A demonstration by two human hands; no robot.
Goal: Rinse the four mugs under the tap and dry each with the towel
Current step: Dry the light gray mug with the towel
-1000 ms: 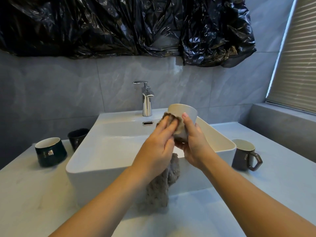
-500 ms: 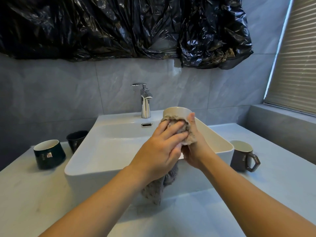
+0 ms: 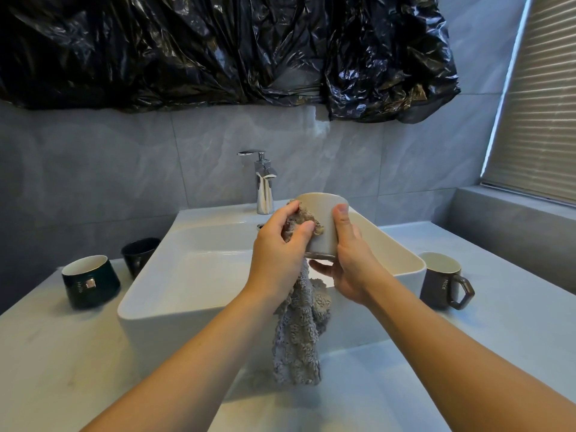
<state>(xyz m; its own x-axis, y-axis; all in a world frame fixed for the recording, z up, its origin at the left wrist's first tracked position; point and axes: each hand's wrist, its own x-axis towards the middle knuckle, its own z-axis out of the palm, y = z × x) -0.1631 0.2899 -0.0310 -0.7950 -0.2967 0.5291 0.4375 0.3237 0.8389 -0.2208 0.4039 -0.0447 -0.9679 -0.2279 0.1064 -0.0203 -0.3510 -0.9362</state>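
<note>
A person dried a beige mug (image 3: pixel 324 226) over the white basin (image 3: pixel 199 275), just in front of the chrome tap (image 3: pixel 264 185). The right hand (image 3: pixel 349 263) was closed around the mug, thumb up its near side and fingers curled beneath the base, holding it nearly upright with the mouth tipped slightly away. The left hand (image 3: pixel 280 257) was closed on a grey towel (image 3: pixel 296 332), bunching part of it against the mug's left side while the rest hung down over the basin's front edge.

The step in hand appeared to be the drying of this one mug. The next move would likely call for turning the mug in the right hand so the towel reaches the rest of the wall and the inside, then setting it down beside the basin.

To the right of the basin stood a brown handled mug (image 3: pixel 442 280). To its left stood a dark green mug (image 3: pixel 90 282) and, just behind that, a black mug (image 3: pixel 138 254) partly cut off by the basin's corner. Whether any of these had been rinsed could not be told; no water ran from the tap.

The beige mug's handle, if it has one, was out of sight, as was its inside. Black plastic sheeting (image 3: pixel 218 48) covered whatever hung on the wall above the tap.
</note>
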